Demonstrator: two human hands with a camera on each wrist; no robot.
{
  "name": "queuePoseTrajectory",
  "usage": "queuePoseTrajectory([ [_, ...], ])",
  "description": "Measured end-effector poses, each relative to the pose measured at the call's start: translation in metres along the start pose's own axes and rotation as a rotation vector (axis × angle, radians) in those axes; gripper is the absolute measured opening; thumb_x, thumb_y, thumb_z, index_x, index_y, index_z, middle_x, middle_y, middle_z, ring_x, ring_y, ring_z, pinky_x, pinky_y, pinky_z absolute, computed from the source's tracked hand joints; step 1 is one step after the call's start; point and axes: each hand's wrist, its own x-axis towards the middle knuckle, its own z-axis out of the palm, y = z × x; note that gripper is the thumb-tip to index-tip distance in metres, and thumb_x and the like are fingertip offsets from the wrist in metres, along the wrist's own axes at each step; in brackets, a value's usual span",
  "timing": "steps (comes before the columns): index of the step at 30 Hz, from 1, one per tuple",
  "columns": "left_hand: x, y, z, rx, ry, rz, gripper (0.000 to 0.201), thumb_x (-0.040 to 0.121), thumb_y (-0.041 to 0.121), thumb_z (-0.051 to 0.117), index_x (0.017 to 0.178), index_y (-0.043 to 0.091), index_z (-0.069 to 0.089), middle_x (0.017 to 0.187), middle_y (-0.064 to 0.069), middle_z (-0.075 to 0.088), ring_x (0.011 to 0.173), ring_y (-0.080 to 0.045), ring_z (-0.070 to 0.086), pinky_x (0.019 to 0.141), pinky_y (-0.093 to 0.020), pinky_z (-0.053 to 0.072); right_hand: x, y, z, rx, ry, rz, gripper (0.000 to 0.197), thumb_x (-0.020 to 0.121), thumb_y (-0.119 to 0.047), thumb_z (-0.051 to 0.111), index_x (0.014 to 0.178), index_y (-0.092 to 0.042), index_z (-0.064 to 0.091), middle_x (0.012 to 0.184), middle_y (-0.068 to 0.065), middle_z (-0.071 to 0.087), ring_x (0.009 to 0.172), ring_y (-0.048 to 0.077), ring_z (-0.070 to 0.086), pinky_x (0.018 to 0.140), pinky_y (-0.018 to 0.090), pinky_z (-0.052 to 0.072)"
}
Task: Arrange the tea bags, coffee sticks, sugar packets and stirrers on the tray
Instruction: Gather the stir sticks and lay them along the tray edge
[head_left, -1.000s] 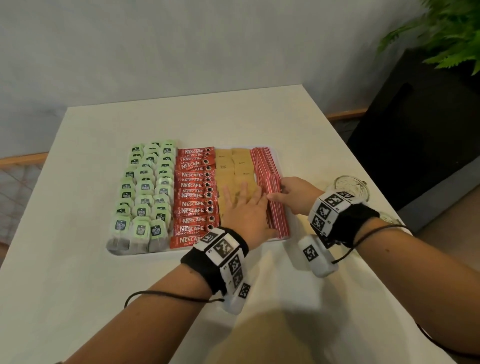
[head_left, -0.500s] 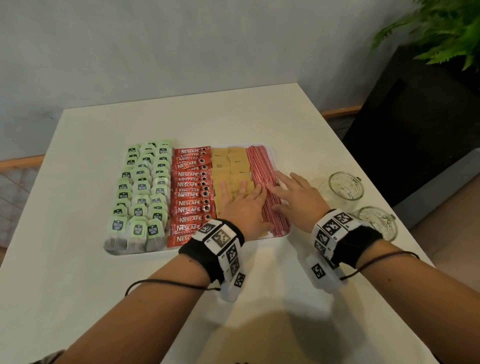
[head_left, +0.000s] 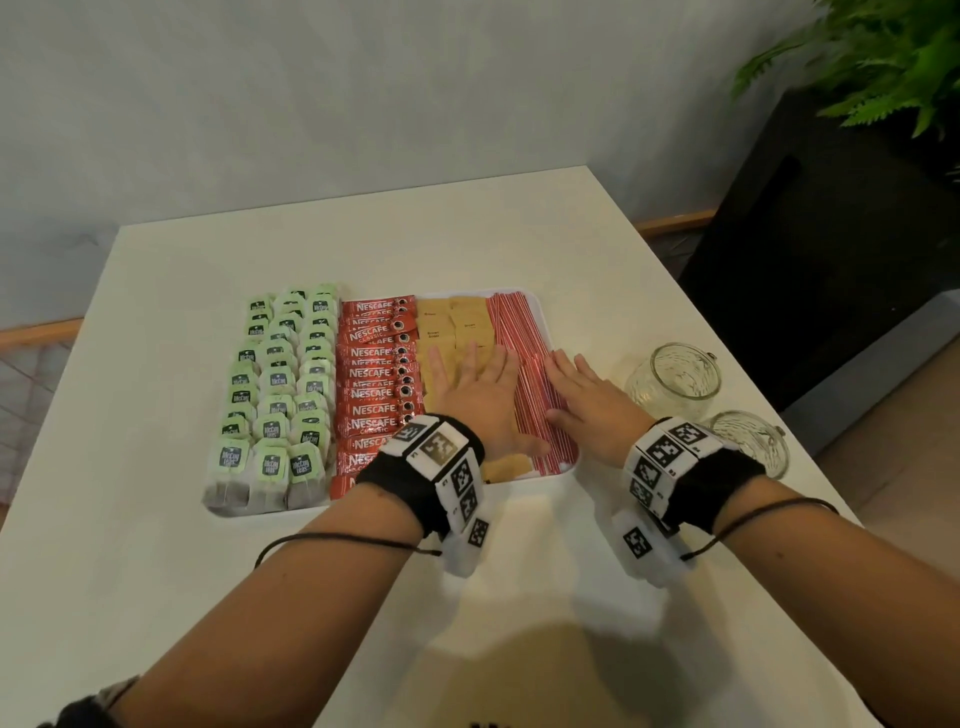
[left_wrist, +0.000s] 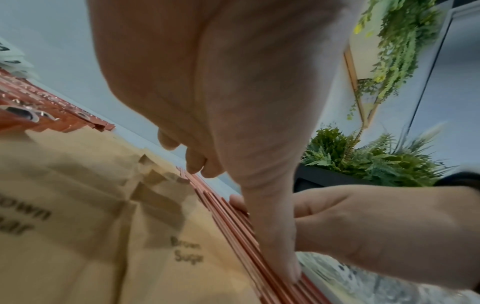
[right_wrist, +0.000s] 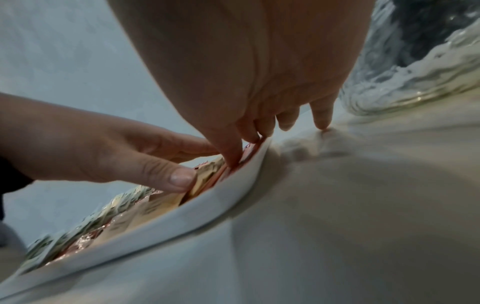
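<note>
The step in hand looks like the last tidying: all four kinds of item already lie in columns on the tray (head_left: 545, 332), which sits in the middle of the surface (head_left: 156, 597). From left to right stand the green tea bags (head_left: 280, 395), the red coffee sticks (head_left: 374, 384), the brown sugar packets (head_left: 457, 327) and the red-striped stirrers (head_left: 519, 343).

The left hand (head_left: 478, 395) lies flat, fingers straight and spread, on the near sugar packets, its thumb along the inner edge of the stirrers. The right hand (head_left: 587, 395) is also flat and gripping nothing, its fingers resting on the outer side of the stirrers by the tray's right rim; the right wrist view shows one fingertip down on the surface past the rim. Together the hands bracket the stirrer column.

The next move probably calls for a light inward press and slide to square the stirrers against the sugar, without riding them up over the rim or shifting the packets.

The stirrers look thin and loose, likely to roll or fan. The rows read neat and overlapped. Two glass jars (head_left: 675, 379) stand just right of the tray.
</note>
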Motion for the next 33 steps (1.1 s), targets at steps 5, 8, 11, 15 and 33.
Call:
queuePoseTrajectory([
  [5,0.009,-0.004,-0.003,-0.016,-0.077,0.041,0.129,0.068,0.082,0.058,0.155,0.018,-0.013,0.164,-0.001,-0.013,0.148,-0.030,-0.021,0.101,-0.064,-0.028,-0.002,0.003,-0.007,-0.016,0.014,-0.005,0.067,0.103,-0.032,0.038,0.155,-0.022,-0.003,0.162,-0.006,-0.010,0.150,0.020,-0.010,0.120,0.049,0.007],
  [8,0.011,-0.003,-0.002,0.012,-0.065,0.067,0.128,0.068,0.083,0.057,0.156,0.019,-0.011,0.164,0.001,-0.009,0.149,-0.029,-0.019,0.100,-0.066,-0.028,0.004,0.002,-0.010,0.006,0.012,-0.026,0.066,0.103,-0.031,0.038,0.155,-0.022,-0.001,0.163,-0.007,-0.006,0.150,0.019,-0.009,0.121,0.049,0.009],
  [11,0.010,-0.003,-0.003,0.037,-0.055,0.078,0.127,0.068,0.082,0.057,0.156,0.018,-0.008,0.165,0.001,-0.005,0.149,-0.028,-0.017,0.097,-0.065,-0.031,0.010,0.000,-0.010,0.051,0.010,-0.053,0.063,0.103,-0.027,0.039,0.156,-0.022,0.005,0.163,-0.006,0.005,0.150,0.019,-0.004,0.120,0.049,0.012],
  [15,0.009,-0.004,-0.004,0.017,-0.050,0.081,0.129,0.067,0.085,0.055,0.155,0.018,-0.011,0.165,0.001,-0.007,0.149,-0.028,-0.017,0.099,-0.066,-0.029,0.013,0.001,-0.013,0.096,0.033,-0.073,0.062,0.103,-0.024,0.040,0.156,-0.023,0.006,0.163,-0.006,0.003,0.150,0.017,-0.004,0.121,0.049,0.011],
  [33,0.001,0.001,-0.002,0.125,-0.069,0.069,0.118,0.075,0.082,0.048,0.155,0.022,-0.014,0.163,0.001,-0.016,0.148,-0.033,-0.019,0.094,-0.065,-0.031,-0.017,-0.003,-0.027,0.043,-0.143,-0.074,0.090,0.094,-0.024,0.061,0.154,-0.017,-0.005,0.162,-0.003,-0.009,0.149,0.020,-0.010,0.120,0.037,0.005],
])
